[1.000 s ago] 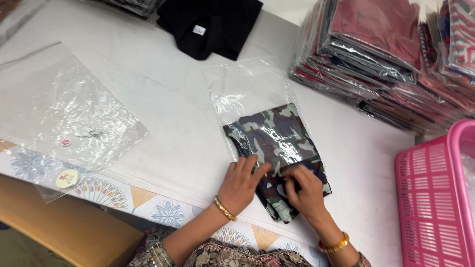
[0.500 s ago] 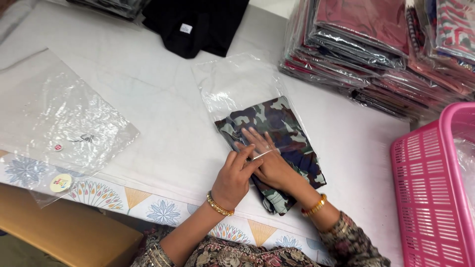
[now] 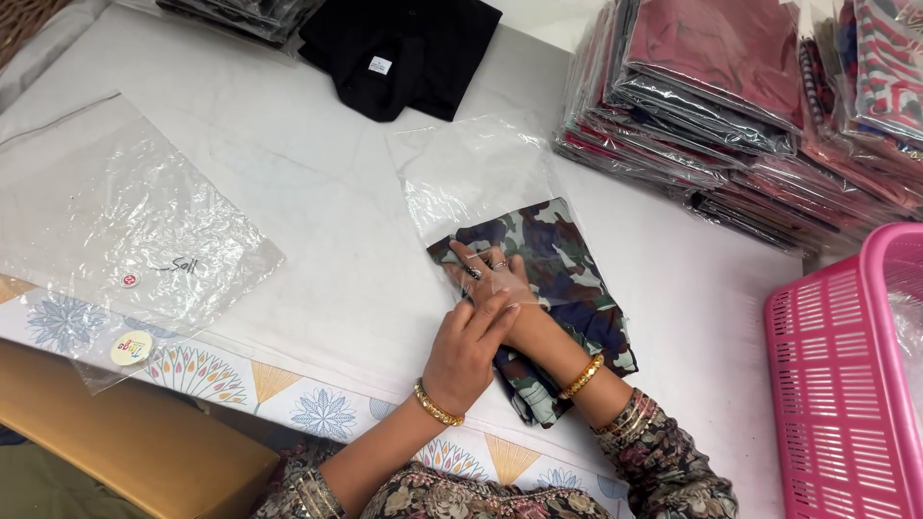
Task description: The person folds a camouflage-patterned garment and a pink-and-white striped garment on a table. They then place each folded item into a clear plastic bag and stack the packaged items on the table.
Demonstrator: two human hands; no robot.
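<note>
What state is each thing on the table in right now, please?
Camouflage garment: folded, partly inside the bag.
Clear plastic bag: flat, mouth open toward the person, upper part empty.
Right hand: flat, reaching into the bag.
Left hand: resting at the bag's mouth.
Empty clear bags: lying flat.
Black garment: unbagged.
Bagged garments: stacked.
Pink basket: upright.

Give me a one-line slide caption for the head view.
Right hand inside a clear plastic bag pushing in a folded camouflage garment; left hand steadies the bag's opening.
</note>
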